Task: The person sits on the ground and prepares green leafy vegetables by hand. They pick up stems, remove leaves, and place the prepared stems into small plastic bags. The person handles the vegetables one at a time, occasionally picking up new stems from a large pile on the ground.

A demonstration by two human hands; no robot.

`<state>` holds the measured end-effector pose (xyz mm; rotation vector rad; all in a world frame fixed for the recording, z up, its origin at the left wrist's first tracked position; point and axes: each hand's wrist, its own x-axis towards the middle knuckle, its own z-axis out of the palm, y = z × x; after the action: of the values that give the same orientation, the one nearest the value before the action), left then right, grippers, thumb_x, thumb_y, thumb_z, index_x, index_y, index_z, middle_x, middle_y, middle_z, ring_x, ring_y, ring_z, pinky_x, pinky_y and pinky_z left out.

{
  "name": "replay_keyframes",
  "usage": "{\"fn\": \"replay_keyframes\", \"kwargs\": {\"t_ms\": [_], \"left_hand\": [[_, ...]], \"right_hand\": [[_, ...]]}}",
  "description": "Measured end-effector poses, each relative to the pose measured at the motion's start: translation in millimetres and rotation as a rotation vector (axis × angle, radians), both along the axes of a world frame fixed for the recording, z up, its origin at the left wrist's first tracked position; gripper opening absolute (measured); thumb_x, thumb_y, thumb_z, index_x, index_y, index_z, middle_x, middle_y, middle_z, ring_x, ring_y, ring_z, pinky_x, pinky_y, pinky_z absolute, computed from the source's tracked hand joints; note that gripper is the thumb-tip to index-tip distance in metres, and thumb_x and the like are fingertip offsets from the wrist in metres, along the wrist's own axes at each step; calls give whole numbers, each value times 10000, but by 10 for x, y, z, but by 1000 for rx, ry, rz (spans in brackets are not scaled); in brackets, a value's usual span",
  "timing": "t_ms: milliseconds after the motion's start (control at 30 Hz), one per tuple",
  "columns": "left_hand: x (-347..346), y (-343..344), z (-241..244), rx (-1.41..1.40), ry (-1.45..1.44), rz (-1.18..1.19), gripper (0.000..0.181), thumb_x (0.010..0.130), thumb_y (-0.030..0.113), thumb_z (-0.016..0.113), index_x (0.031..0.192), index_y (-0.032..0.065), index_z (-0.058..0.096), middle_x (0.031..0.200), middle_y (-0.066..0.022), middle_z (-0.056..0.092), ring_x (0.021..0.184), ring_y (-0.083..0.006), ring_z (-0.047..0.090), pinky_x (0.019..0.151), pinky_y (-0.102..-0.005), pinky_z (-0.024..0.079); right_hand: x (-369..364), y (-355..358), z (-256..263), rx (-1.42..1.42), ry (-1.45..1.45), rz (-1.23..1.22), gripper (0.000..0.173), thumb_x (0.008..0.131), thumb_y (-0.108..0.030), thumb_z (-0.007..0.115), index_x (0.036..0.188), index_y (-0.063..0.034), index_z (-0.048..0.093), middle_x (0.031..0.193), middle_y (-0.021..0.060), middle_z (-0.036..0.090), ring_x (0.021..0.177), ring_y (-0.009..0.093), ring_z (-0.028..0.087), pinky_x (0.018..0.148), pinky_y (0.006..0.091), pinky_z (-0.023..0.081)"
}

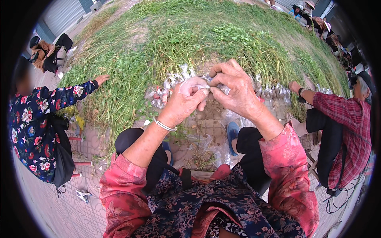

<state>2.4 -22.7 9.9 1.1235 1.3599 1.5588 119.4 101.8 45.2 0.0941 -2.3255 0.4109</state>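
Observation:
A thin clear plastic bag (194, 83) is stretched over the fingers of my left hand (185, 102), its film bunched near the thumb. My right hand (236, 89) meets it there, thumb and fingertips pinched at the edge of the film. Whether anything is inside the bag is hidden by my fingers. Just beyond my hands, tied plastic bags (184, 73) wrap the root ends of green leafy plants (175, 47). More wrapped bundles (269, 91) stand in a row to the right.
Loose clear plastic bags (221, 148) and soil (209, 119) lie between my blue shoes (233, 136). A person in a flowered jacket (35, 119) sits at left, reaching over the plants. Another in a checked shirt (348, 110) sits at right. Cut greenery (193, 15) covers the paving ahead.

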Motion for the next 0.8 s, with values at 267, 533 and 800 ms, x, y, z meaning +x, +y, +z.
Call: {"fn": "replay_keyframes", "kwargs": {"t_ms": [267,533,800], "left_hand": [[118,-35,-28,33,146,122,93,840,119,477,881,36,473,617,-2,499,482,-58,446,439,-196,355],[81,47,-145,287,176,243,142,822,159,531,868,42,464,597,-13,523,532,-48,485,494,-198,392],[82,139,-115,247,280,393,87,796,77,563,812,29,492,609,-1,533,565,-45,496,509,-195,399]], "right_hand": [[24,-99,-85,-65,43,23,101,566,-26,591,623,-46,509,765,55,547,684,249,484,607,332,422],[-17,-146,-81,-289,38,32,144,644,-15,562,788,-16,555,767,110,561,733,290,524,658,368,430],[-74,-65,-68,-169,51,-20,138,660,-23,549,793,-8,586,802,117,588,749,296,543,673,372,433]]}}
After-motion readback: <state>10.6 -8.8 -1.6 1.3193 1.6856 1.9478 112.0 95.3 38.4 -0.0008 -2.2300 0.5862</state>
